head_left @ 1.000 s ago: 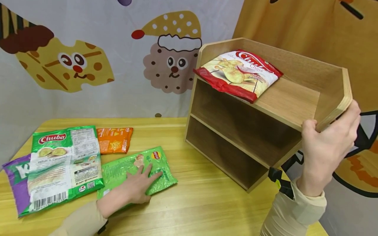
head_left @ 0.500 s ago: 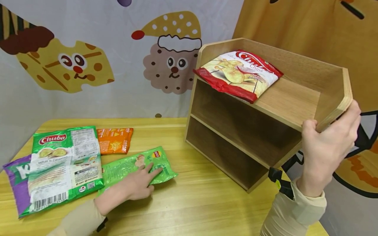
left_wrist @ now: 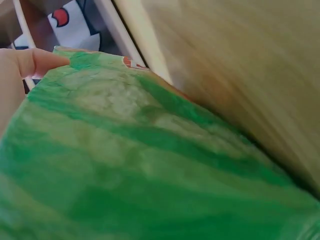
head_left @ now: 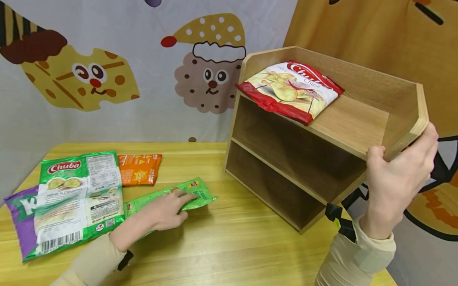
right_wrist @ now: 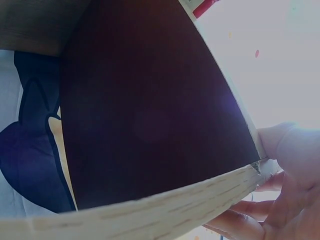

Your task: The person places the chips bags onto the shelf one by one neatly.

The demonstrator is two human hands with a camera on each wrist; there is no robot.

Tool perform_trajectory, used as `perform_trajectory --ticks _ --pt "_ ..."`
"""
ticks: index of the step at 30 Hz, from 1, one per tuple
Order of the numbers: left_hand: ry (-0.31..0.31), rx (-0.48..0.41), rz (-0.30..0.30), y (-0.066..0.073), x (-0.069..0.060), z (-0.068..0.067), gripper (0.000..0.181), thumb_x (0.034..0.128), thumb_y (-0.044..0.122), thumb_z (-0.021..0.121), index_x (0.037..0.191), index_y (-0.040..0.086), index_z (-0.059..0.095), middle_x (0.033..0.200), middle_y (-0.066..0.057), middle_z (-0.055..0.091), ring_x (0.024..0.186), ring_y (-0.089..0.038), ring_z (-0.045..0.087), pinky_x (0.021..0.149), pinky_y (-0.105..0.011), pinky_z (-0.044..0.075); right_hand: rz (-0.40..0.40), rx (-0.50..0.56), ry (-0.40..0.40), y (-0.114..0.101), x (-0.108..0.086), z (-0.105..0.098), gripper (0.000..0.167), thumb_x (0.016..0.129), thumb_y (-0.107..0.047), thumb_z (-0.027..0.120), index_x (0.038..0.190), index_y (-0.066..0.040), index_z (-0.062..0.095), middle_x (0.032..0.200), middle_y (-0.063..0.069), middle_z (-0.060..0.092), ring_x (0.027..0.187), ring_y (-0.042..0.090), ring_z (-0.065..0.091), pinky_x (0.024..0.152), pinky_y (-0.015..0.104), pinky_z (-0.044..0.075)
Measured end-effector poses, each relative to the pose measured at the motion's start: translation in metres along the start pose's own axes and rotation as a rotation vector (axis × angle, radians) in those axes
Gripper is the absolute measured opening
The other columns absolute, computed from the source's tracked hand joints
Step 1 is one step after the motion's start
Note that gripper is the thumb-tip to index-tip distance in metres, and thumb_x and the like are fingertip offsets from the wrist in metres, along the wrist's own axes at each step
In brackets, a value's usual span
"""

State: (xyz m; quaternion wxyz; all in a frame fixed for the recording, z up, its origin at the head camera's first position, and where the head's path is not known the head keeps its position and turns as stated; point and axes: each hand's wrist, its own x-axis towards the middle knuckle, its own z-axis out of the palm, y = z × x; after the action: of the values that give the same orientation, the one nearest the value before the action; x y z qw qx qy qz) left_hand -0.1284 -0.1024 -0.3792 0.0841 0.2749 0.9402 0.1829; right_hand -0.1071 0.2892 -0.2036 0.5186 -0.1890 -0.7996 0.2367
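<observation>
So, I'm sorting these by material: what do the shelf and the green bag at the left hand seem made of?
Shelf: likely wood or plywood, smooth and fairly matte, judging by its grain.
Green bag: probably plastic film, glossy, given its crinkles and sheen; any lining is hidden.

Head view: holding left hand (head_left: 164,213) between seven and eight o'clock, pinching, angling left forearm (head_left: 89,260) toward two. Gripping with right hand (head_left: 398,180) near three o'clock, pointing thumb (head_left: 377,161) toward twelve, angling right forearm (head_left: 358,258) toward one.
</observation>
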Motion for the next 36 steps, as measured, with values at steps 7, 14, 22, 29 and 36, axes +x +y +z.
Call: perform_trajectory --ticks 7,14,22,29,36 --pt "0.043 -0.103 0.038 -0.004 0.004 -0.012 0.046 0.09 0.012 0.048 0.135 0.004 0.05 0.134 -0.028 0.052 0.062 -0.014 0.055 0.067 -0.033 0.051 -0.017 0.0 0.007 0.0 0.0 0.0 0.063 0.079 -0.01 0.049 0.137 -0.034 0.042 0.136 0.0 0.052 0.124 0.019 0.054 0.105 0.04 0.044" --pt "0.083 -0.161 0.071 -0.004 0.006 -0.026 0.043 0.092 0.012 0.046 0.133 0.003 0.052 0.119 -0.018 0.064 0.062 -0.006 0.048 0.062 -0.025 0.045 -0.016 -0.004 0.006 0.0 0.0 0.0 0.063 0.08 -0.009 0.049 0.137 -0.034 0.041 0.137 0.001 0.052 0.125 0.018 0.054 0.105 0.041 0.044" --pt "0.059 -0.284 0.035 -0.004 0.005 -0.036 0.039 0.0952 0.013 0.043 0.133 0.006 0.053 0.081 -0.005 0.064 0.048 -0.004 0.041 0.044 -0.022 0.039 -0.013 -0.002 0.006 0.0 -0.001 0.0 0.064 0.08 -0.008 0.051 0.138 -0.033 0.041 0.138 0.001 0.051 0.126 0.017 0.053 0.105 0.042 0.043" --pt "0.122 -0.324 0.0 -0.006 0.006 -0.043 0.037 0.0983 0.017 0.042 0.133 0.009 0.053 0.071 0.0 0.059 0.044 -0.004 0.029 0.048 -0.024 0.037 -0.013 -0.004 0.004 -0.001 -0.001 0.0 0.064 0.08 -0.009 0.05 0.138 -0.034 0.041 0.138 0.0 0.052 0.126 0.018 0.053 0.105 0.042 0.043" --pt "0.197 -0.428 -0.008 -0.006 0.004 -0.054 0.036 0.0999 0.017 0.042 0.133 0.009 0.054 0.06 0.004 0.046 0.049 -0.004 0.035 0.057 -0.026 0.041 -0.012 -0.005 0.004 -0.001 -0.001 0.0 0.063 0.08 -0.009 0.05 0.137 -0.034 0.041 0.137 0.0 0.052 0.125 0.018 0.054 0.105 0.042 0.044"
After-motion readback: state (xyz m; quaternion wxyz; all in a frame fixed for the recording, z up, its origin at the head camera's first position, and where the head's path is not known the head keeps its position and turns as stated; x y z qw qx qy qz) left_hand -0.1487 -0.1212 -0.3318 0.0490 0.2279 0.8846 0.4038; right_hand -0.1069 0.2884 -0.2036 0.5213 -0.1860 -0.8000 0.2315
